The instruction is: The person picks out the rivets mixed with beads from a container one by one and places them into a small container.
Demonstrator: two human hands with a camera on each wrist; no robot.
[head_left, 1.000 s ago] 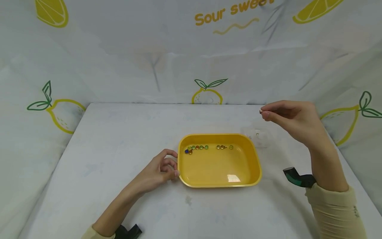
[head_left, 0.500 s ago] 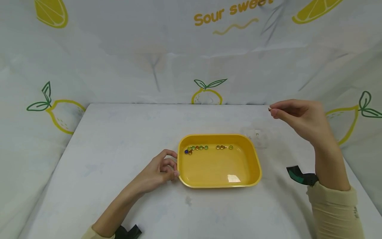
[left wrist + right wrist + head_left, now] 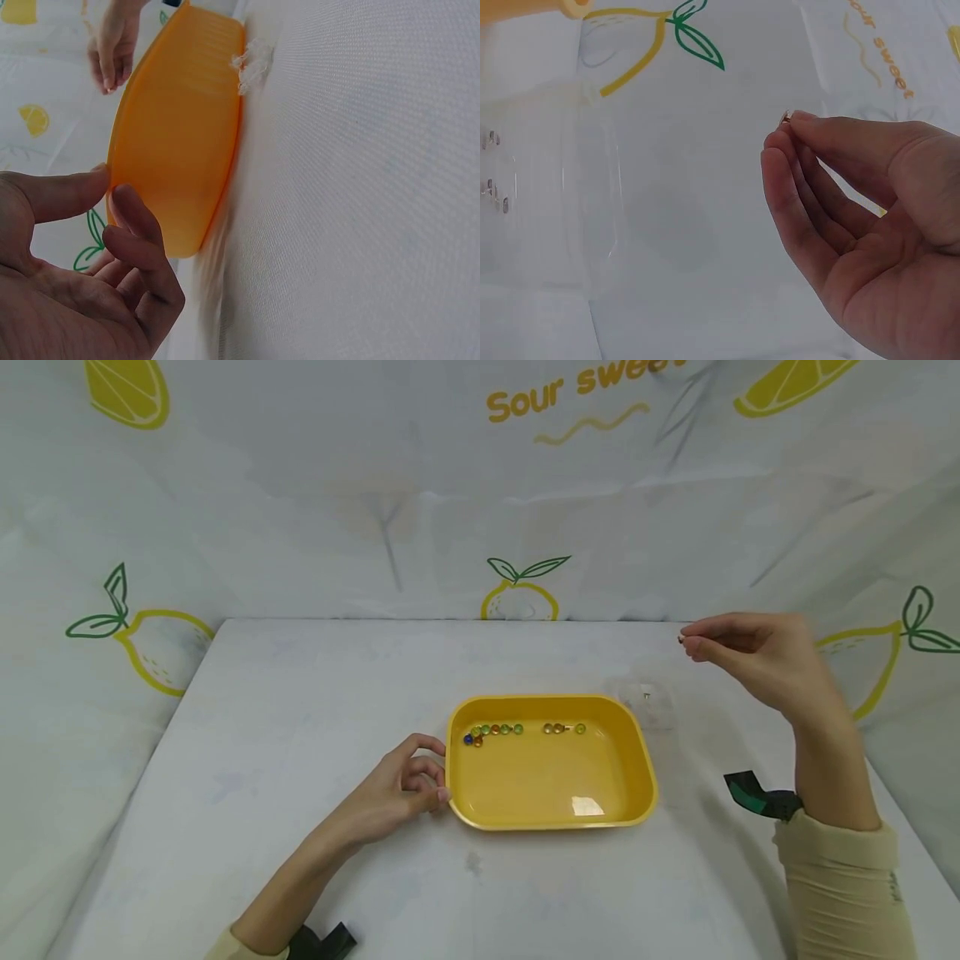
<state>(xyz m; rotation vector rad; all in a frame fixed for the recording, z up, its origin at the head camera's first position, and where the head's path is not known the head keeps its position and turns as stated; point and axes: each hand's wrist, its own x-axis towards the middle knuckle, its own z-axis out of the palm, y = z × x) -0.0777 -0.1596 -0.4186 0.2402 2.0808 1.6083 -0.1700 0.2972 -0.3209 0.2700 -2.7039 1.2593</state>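
Observation:
My left hand (image 3: 401, 785) pinches the left rim of a yellow plastic tray (image 3: 555, 793), thumb at the edge and index finger against the outer wall. In the left wrist view, the thumb (image 3: 71, 196) meets that rim. Beyond the tray at the right, my right hand (image 3: 757, 656) is raised above the table. Between its thumb and forefinger it holds a tiny gold-coloured metal piece (image 3: 785, 118), mostly covered by the fingertips. Along the tray's back wall lie small round glass-like beads, green and amber ones (image 3: 495, 730) plus a dark blue bead (image 3: 468, 740).
Behind the tray's right end lies a clear, see-through plastic box (image 3: 660, 714), with small shiny pieces (image 3: 491, 187) inside in the right wrist view. A white cloth (image 3: 300, 685) with printed lemons covers table and backdrop.
The right hand has shifted to the right, away from above the clear box, still pinching the tiny metal piece. Left hand and tray have stayed put.

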